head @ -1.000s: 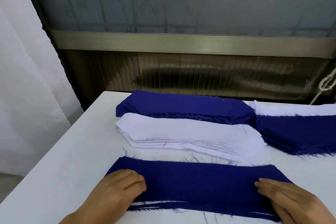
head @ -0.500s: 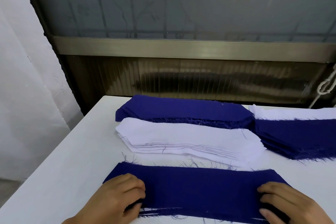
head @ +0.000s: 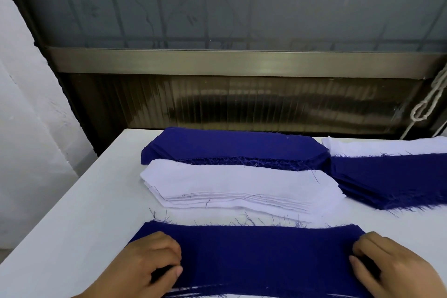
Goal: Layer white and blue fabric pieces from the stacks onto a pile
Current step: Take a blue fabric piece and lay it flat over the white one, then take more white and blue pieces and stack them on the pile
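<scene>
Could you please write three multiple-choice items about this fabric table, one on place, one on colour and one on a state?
1. Where does the white stack lie?
A. Between the far blue stack and the near pile
B. On the floor
C. Under the right hand

2. What colour is the top piece of the near pile?
A. White
B. Blue
C. Red

3. What are the left hand and right hand doing?
A. Hanging clear of the table
B. Lifting the white stack
C. Resting on the top piece's ends

Answers: 1 A, it sits mid-table between them; 2 B, dark blue cloth lies uppermost; 3 C, one hand covers each end.
</scene>
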### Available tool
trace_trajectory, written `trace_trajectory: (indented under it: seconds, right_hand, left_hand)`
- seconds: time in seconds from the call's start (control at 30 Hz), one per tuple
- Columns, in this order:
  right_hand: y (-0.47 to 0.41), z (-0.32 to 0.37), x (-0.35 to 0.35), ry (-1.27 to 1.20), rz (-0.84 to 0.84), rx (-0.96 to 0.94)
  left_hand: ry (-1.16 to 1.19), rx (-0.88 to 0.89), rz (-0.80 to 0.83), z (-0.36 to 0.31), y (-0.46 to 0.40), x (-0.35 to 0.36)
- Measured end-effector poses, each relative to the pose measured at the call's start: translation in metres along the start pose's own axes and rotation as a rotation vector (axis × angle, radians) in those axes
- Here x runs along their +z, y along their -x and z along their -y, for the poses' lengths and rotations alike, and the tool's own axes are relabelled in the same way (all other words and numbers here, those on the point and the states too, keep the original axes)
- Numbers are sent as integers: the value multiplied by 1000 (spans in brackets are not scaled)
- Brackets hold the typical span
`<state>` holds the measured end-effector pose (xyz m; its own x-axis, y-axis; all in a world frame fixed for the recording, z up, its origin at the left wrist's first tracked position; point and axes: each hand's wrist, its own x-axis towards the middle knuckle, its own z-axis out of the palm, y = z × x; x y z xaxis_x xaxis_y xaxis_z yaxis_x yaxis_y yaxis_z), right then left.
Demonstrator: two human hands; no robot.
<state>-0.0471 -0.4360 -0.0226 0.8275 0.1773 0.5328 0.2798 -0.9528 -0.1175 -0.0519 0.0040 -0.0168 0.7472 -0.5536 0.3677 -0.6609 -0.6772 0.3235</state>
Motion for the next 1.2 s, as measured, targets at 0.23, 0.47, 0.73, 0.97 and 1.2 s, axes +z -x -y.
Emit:
trace_trajectory:
  seconds: [0.23, 0.47, 0.73, 0.97, 1.2]
  right_hand:
    - [-45, 12, -1, 14, 82, 51]
    - [-95, 22, 32, -184, 353, -100]
    - [-87, 23, 39, -162, 54, -216]
    - [-86, 26, 42, -296, 80, -77]
    - [-77, 23, 29, -506, 56, -18]
  left_hand:
    - [-167, -76, -230, 16, -55, 15]
    - [-388, -177, -182, 41, -89, 27]
    - [-383, -22, -265, 50, -80, 25]
    - [-356, 7, -343, 45, -80, 23]
    - [-294, 9, -316, 39, -70, 6]
